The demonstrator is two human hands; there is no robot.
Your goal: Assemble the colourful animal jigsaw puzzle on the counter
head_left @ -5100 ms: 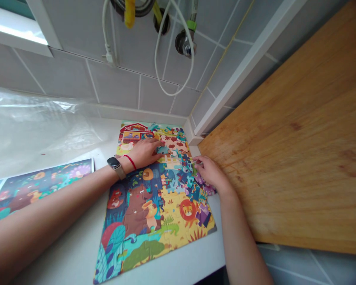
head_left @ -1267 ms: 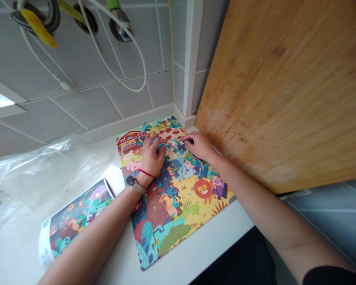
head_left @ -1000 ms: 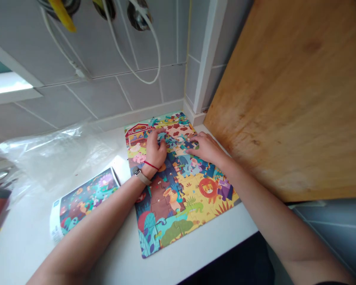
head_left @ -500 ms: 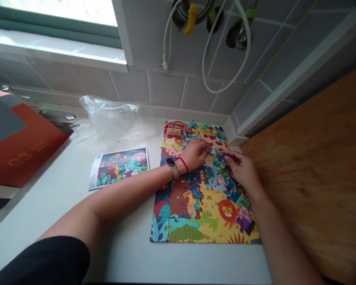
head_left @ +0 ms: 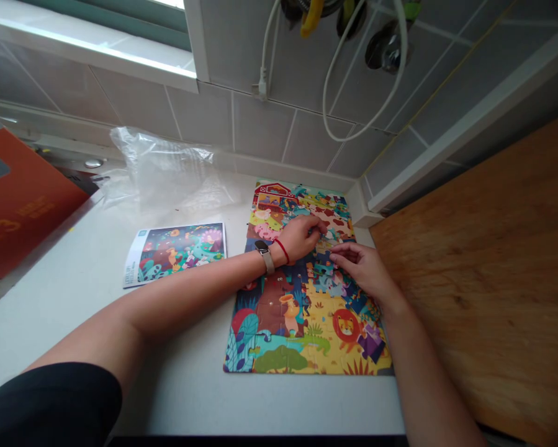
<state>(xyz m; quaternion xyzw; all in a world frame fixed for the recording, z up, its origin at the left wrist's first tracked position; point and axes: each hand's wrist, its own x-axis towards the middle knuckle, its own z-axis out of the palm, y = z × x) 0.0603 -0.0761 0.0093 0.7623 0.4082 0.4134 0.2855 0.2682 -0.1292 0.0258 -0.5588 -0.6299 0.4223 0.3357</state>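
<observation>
The left hand (head_left: 298, 238) and right hand (head_left: 365, 271) are over a puzzle (head_left: 314, 292), which lies on the white surface (head_left: 260, 406) between a leaflet (head_left: 183, 245) and a wooden panel (head_left: 488, 267).

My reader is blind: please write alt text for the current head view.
Two bare hands are over a multicoloured rectangular animal jigsaw puzzle on a white countertop. Left of it lie a colourful printed sheet and a clear plastic bag.

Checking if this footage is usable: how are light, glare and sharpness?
Head view: bright light on the window sill, glare on the plastic bag; same head view: the wooden board is dim and soft, the lion on the puzzle reads clearly, small pieces by the right hand are hard to separate.
</observation>
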